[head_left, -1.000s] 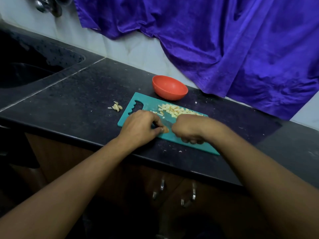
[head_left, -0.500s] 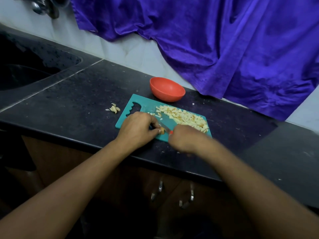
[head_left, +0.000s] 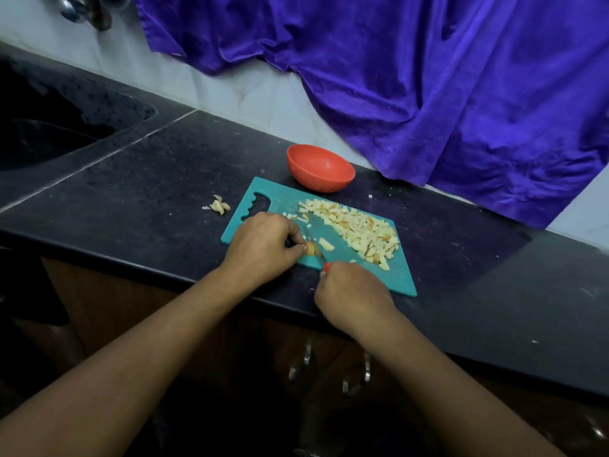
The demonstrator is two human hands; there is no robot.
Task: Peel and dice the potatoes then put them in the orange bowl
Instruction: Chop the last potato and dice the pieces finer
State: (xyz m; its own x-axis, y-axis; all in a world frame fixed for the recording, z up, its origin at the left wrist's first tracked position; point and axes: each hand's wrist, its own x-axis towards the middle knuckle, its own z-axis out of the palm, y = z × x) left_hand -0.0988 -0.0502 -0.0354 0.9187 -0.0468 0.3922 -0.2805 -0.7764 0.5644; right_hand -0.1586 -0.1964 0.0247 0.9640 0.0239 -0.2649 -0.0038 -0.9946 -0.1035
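Note:
A teal cutting board [head_left: 400, 280] lies on the black counter, with a heap of diced potato [head_left: 359, 230] along its far right side. My left hand [head_left: 263, 247] pinches a small potato piece [head_left: 310, 249] against the board near its front edge. My right hand [head_left: 354, 296] grips a knife by its red handle [head_left: 326, 266]; the blade [head_left: 316, 240] runs away from me, right beside the held piece. One cut chunk [head_left: 326, 244] lies just right of the blade. The orange bowl [head_left: 319, 168] stands empty behind the board.
A small heap of potato peel [head_left: 218, 205] lies on the counter [head_left: 148, 192] left of the board. A dark sink [head_left: 49, 133] is at far left under a tap [head_left: 85, 9]. Purple cloth [head_left: 428, 77] hangs over the back wall. The counter's front edge runs under my wrists.
My right hand has drawn back toward me off the board with the knife, uncovering the diced heap. A freshly cut chunk now lies beside the blade. My left hand stays on the potato piece.

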